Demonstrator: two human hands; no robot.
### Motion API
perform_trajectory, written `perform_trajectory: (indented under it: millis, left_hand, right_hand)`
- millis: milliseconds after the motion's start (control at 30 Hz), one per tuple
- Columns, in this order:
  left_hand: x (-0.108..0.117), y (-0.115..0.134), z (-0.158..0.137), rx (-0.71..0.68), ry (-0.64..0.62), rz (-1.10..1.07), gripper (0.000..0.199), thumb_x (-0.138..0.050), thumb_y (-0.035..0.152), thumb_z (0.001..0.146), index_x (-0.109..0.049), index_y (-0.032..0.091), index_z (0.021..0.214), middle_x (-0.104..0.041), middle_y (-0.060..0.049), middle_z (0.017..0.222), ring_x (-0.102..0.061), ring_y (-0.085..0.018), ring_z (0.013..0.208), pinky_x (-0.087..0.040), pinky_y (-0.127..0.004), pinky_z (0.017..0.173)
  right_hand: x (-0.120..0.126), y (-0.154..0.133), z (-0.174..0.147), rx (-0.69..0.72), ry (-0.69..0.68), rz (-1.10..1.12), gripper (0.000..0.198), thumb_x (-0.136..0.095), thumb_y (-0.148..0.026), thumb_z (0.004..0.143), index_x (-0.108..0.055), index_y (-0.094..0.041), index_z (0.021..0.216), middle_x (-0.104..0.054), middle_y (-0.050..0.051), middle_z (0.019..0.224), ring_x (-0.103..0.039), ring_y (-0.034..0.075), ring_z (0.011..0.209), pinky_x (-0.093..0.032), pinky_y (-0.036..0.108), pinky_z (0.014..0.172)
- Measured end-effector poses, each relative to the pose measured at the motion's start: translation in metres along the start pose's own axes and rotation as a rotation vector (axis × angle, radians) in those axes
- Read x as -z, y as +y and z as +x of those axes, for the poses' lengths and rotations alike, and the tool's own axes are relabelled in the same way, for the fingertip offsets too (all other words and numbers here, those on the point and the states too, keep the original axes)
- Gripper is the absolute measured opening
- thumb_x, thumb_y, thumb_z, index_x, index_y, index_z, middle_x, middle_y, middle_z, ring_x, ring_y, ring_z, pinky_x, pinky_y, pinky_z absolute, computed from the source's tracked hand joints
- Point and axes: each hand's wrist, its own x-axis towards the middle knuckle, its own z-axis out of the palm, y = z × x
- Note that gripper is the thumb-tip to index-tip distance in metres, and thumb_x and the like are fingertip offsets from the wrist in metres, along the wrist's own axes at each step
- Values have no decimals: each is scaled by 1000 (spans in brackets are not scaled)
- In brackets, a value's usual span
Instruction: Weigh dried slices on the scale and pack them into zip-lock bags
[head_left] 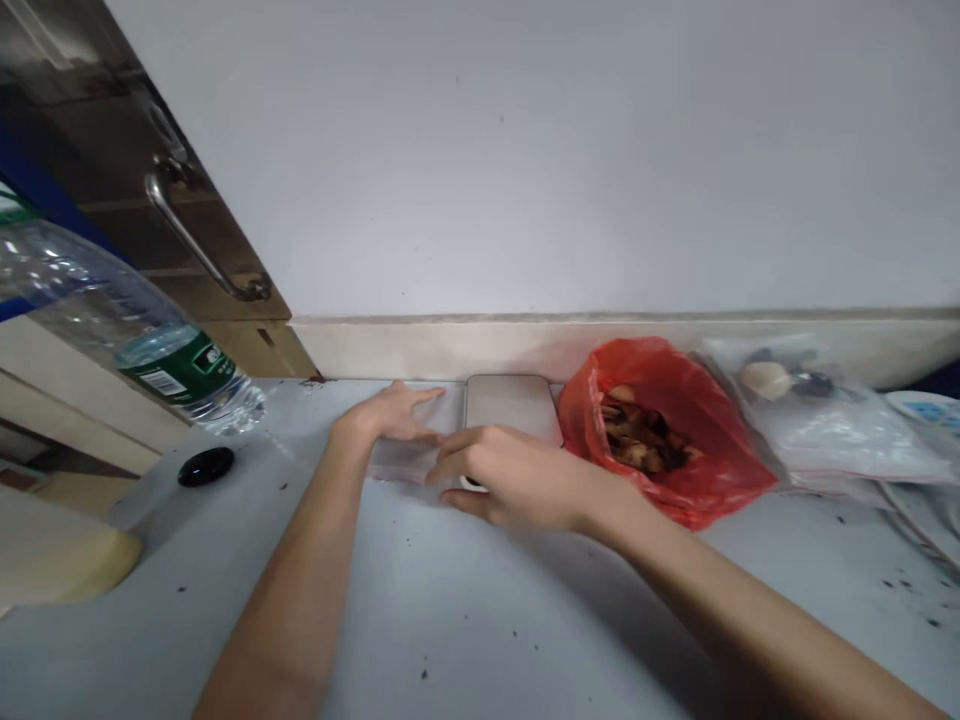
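A clear plastic zip bag (405, 462) lies flat on the grey tabletop. My left hand (394, 412) rests on its upper part, fingers spread. At the bag's right edge is my right hand (510, 475), its fingers bent and the thumb apart from them. I see nothing held between them. Behind the right hand, a flat silver digital scale (508, 398) sits partly covered by that hand. Right of the scale stands an open red plastic bag (675, 400) with dried brown pieces (641, 435) inside.
A water bottle (150, 330) with a green label stands at left, near a black oval object (206, 466) and a pale yellowish-ended container (67, 550). Clear bags (847, 420) lie at right beside a cable (919, 530). A white wall (562, 160) rises behind; dark crumbs dot the table.
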Motion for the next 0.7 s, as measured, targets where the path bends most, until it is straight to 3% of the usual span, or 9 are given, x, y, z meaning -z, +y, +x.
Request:
perform_trajectory:
  millis: [67, 133, 233, 267, 367, 467, 533, 700]
  left_hand:
    - [3, 5, -5, -2, 22, 23, 92, -67, 61, 86, -42, 27, 167, -56, -21, 159, -56, -44, 144, -48, -50, 113]
    - [9, 13, -12, -16, 59, 43, 82, -61, 51, 92, -43, 25, 167, -62, -20, 154, -61, -40, 139, -49, -47, 111]
    - [20, 32, -25, -23, 159, 71, 70, -53, 43, 98, -46, 27, 165, -72, -15, 139, -71, -35, 122, -53, -43, 104]
    - [24, 41, -29, -44, 259, 63, 65, -50, 42, 99, -51, 28, 162, -75, -14, 133, -73, -35, 118, -54, -43, 101]
    - [30, 79, -41, -237, 424, -9, 55, -51, 42, 100, -63, 27, 152, -79, -10, 121, -74, -32, 111, -55, -41, 96]
    - [29, 121, -47, -523, 330, -123, 48, -53, 29, 99, -69, 30, 144, -78, -4, 129, -74, -24, 108, -55, -31, 90]
    - [25, 146, -46, -644, 272, -136, 36, -55, 33, 102, -75, 28, 132, -78, -5, 127, -73, -24, 109, -54, -30, 87]
    - [15, 185, -40, -648, 223, -110, 32, -58, 29, 105, -74, 24, 133, -74, -6, 113, -68, -23, 105, -53, -30, 84]
  right_hand:
    - [23, 4, -26, -30, 42, 25, 21, -66, -17, 99, -82, -21, 112, -83, 8, 118, -76, 24, 105, -55, 33, 87]
    - [47, 12, -55, -107, 122, 29, 20, -64, -25, 101, -82, -22, 108, -84, 6, 106, -77, 24, 95, -55, 34, 82]
    - [80, 29, -98, -300, 268, -41, 22, -63, -30, 97, -83, -23, 101, -84, 7, 92, -75, 23, 77, -53, 35, 69]
    - [89, 34, -110, -379, 288, -60, 21, -64, -33, 96, -82, -24, 95, -83, 6, 90, -73, 23, 73, -53, 35, 67]
    - [111, 51, -143, -669, 388, -125, 13, -68, -31, 88, -79, -25, 82, -82, 7, 87, -72, 25, 72, -56, 39, 70]
    - [124, 68, -170, -955, 472, -152, 6, -68, -26, 84, -74, -25, 81, -81, 10, 87, -74, 27, 79, -58, 43, 77]
    - [127, 80, -186, -1123, 490, -118, 5, -71, -28, 81, -72, -24, 85, -81, 11, 91, -75, 29, 82, -59, 45, 81]
    - [125, 101, -207, -1393, 580, 6, 27, -76, -36, 78, -70, -25, 101, -78, 18, 118, -75, 34, 104, -59, 45, 84]
